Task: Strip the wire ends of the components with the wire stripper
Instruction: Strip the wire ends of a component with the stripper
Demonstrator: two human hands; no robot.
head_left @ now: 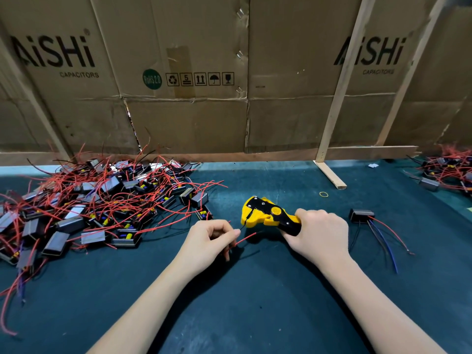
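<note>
One wire stripper (270, 215), two hands, one heap of components (97, 208).
Right hand (319, 236) grips the yellow-black stripper; left hand (209, 241) beside it pinches a red wire (245, 238).

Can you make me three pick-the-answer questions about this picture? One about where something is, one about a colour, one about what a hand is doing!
1. Where is the big pile of components?
A. person's left
B. person's right
C. on the cardboard

2. What colour is the rubber band?
A. blue
B. yellow
C. red

3. What is the right hand doing?
A. lying flat
B. pointing
C. gripping the wire stripper

Answers: 1 A, it fills the table's left side. 2 B, a yellow loop. 3 C, fingers wrap its handles while the left hand pinches a red wire.
</note>
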